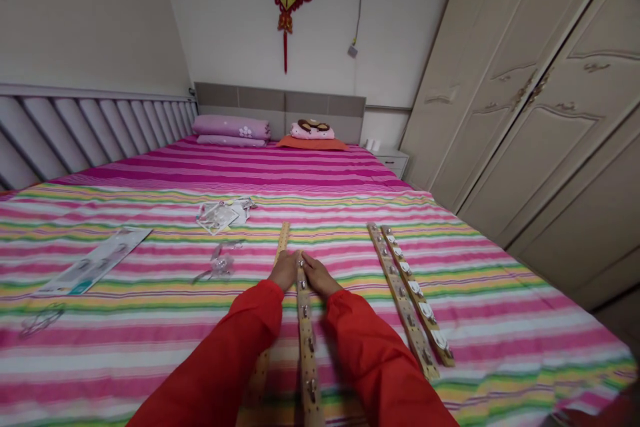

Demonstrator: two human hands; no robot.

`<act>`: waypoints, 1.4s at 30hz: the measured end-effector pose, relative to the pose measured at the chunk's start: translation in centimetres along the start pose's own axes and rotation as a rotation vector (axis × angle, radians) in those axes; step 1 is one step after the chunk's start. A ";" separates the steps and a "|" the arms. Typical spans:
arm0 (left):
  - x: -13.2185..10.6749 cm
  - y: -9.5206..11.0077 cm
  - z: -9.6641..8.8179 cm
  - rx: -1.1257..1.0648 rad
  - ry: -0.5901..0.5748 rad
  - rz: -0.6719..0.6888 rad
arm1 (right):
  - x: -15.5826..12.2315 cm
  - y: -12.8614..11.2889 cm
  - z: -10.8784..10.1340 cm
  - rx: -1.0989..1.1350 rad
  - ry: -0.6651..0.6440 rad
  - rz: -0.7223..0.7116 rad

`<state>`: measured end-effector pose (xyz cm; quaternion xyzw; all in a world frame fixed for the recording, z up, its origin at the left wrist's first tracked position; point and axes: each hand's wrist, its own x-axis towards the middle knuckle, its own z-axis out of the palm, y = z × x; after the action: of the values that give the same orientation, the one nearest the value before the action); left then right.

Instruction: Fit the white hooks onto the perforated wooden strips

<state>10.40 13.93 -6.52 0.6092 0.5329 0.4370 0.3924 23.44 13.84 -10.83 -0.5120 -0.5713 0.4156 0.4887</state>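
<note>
A long wooden strip with metal hooks [306, 327] runs away from me over the striped bedspread, its near end cut off by the picture's bottom edge. At its far end, my left hand [284, 271] closes on the left side. From the other side my right hand [321, 277] grips the same end, fingers curled against the wood. A bare wooden strip with small holes [284, 235] lies just left, partly covered by my left hand and red sleeve. To the right lie a second hooked strip [395, 280] and a strip with white and metal pieces [414, 287], side by side.
Clear plastic packets [220, 215] and a crumpled clear bag [220, 267] lie left of my hands. Further left are a long flat package [97, 261] and a thin wire-like loop [43, 320]. Folded bedding [231, 127] rests by the headboard [240, 99]; a wardrobe [545, 127] stands right.
</note>
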 end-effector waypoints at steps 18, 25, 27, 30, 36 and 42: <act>-9.3 -5.9 -8.1 0.394 0.298 0.380 | -8.3 -5.0 -2.6 0.416 0.228 0.111; -9.1 -6.1 -7.9 0.480 0.329 0.412 | -22.7 -4.0 -3.7 0.610 0.351 0.178; -9.1 -6.2 -7.9 0.497 0.336 0.422 | -26.4 -2.7 -3.6 0.642 0.393 0.236; -9.1 -6.1 -7.8 0.514 0.345 0.420 | -30.3 -1.8 -3.2 0.661 0.345 0.354; -9.4 -5.5 -7.9 0.530 0.334 0.393 | -32.5 -3.4 -1.9 0.795 0.040 0.538; -9.1 -6.1 -8.1 0.506 0.320 0.384 | -32.0 -2.2 -0.3 0.823 -0.111 0.511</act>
<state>0.42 5.76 -10.82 0.7000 0.5548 0.4468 0.0512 23.31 -18.16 -12.90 -0.3771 -0.2407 0.7404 0.5017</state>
